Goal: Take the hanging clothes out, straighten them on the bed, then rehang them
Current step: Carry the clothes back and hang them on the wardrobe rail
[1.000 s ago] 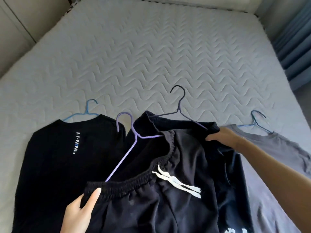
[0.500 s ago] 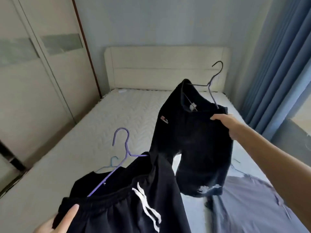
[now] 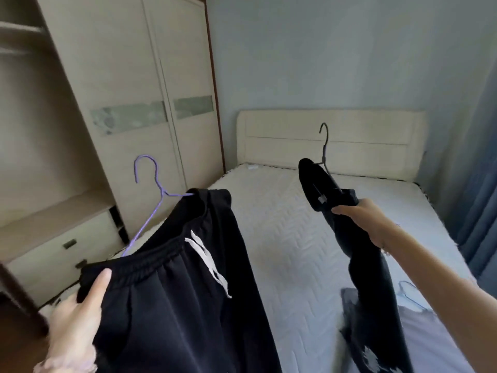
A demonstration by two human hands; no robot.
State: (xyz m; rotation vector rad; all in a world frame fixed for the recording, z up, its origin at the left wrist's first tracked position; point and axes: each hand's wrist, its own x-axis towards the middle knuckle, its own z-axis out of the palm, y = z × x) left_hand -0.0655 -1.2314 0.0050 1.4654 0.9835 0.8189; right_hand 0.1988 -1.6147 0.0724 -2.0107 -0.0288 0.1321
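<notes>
My left hand (image 3: 78, 316) grips the elastic waistband of black shorts (image 3: 183, 292) with white drawstrings, which hang on a purple hanger (image 3: 150, 189) raised at the lower left. My right hand (image 3: 361, 215) is shut on a black shirt (image 3: 360, 254) on a dark hanger (image 3: 324, 146); the shirt hangs edge-on above the bed (image 3: 285, 238). A grey shirt (image 3: 430, 337) on a blue hanger (image 3: 410, 293) lies flat on the mattress at the lower right, partly behind my forearm.
A cream wardrobe (image 3: 129, 103) stands at the left, its left section open with shelves and drawers (image 3: 61, 249). The cream headboard (image 3: 330, 141) is against the far wall. Blue curtains (image 3: 478, 184) hang at the right.
Both garments have been lifted off the mattress and pulled apart. The view has swung up and left toward the wardrobe. The black shirt on the light-blue hanger is out of view.
</notes>
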